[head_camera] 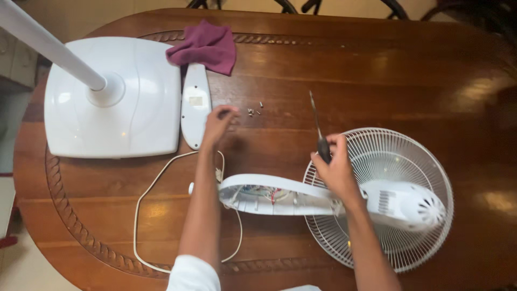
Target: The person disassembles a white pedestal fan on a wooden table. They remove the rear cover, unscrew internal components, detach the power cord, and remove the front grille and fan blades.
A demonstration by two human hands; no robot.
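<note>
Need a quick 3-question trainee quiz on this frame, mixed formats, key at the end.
1. True or false: the right hand holds a screwdriver.
2. What lies nearest the left hand? A) maroon cloth B) small loose screws C) fan grille
3. Fill in: the opened control housing shows coloured ____ inside.

Key: 1 true; 2 B; 3 wires. The screws lie on the wooden table, just right of the left fingertips; whether they touch cannot be told.
</note>
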